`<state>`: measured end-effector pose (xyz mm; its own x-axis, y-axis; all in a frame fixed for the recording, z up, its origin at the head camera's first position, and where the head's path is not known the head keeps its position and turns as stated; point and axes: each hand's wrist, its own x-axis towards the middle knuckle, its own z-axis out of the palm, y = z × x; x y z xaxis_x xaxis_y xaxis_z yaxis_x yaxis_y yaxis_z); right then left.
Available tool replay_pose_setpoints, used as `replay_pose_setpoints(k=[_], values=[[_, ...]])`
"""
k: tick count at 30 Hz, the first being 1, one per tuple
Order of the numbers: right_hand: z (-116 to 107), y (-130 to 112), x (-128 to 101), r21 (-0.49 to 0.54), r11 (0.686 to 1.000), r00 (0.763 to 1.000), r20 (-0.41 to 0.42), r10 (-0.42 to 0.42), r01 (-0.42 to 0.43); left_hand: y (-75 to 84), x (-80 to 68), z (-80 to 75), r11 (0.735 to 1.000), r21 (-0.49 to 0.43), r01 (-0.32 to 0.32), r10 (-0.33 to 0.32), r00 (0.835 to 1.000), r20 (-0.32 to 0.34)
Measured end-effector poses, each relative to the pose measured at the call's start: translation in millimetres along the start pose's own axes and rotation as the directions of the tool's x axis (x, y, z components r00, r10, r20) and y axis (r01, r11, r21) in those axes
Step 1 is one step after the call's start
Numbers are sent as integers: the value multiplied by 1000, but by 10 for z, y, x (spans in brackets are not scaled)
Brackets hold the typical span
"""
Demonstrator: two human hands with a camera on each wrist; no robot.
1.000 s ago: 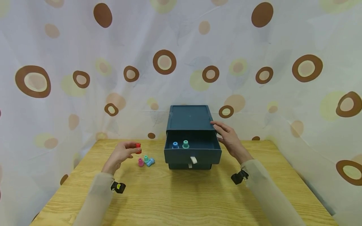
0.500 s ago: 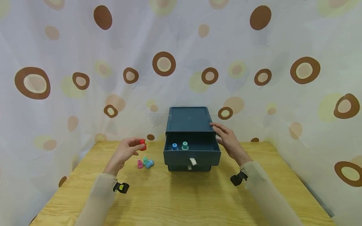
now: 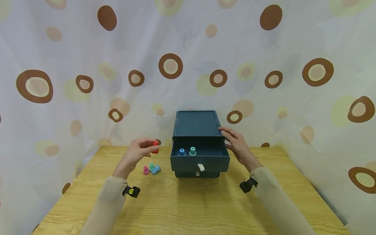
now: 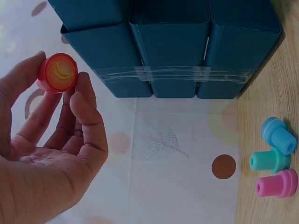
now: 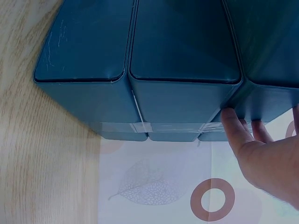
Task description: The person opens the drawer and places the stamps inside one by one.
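My left hand (image 3: pixel 138 153) pinches a small red peg (image 3: pixel 155 147) in the air, left of the dark blue drawer box (image 3: pixel 196 124). In the left wrist view the red peg (image 4: pixel 58 73) shows a yellow mark on its round face, held between thumb and fingertips (image 4: pixel 79 88). The top drawer (image 3: pixel 199 160) stands pulled out with a blue peg (image 3: pixel 182 151) and a teal peg (image 3: pixel 192 150) upright inside. My right hand (image 3: pixel 235 142) rests with straight fingers on the box's right top edge; its fingers (image 5: pixel 233 133) touch the box's side.
A pink peg (image 3: pixel 146 169), a teal peg (image 3: pixel 151 166) and a light blue peg (image 3: pixel 156 169) lie together on the wooden table (image 3: pixel 188 202), left of the box. A spotted curtain (image 3: pixel 88 65) hangs close behind and on both sides.
My left hand has lifted the red peg up and to the right, nearer the open drawer. The right hand has stayed on the box.
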<state>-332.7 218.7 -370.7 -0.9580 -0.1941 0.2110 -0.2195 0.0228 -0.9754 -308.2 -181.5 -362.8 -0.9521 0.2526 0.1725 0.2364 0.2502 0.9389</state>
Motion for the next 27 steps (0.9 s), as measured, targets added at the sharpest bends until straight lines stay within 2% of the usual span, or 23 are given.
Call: replay_pose_setpoints(k=[5,16,27], values=[[7,-1,6,-4,1000,1000,-2,2,-2,40,9,52,1000,-31,0,0,1000,2],[2,-18,-13,-10,1000,1000,-3,-7,7,137,13,149,998,-49,-41,38,998,-57],[5,-2,6,-22,1000,1000,-5,-19,19,168,42,213,995,-55,-81,75,992,-105]])
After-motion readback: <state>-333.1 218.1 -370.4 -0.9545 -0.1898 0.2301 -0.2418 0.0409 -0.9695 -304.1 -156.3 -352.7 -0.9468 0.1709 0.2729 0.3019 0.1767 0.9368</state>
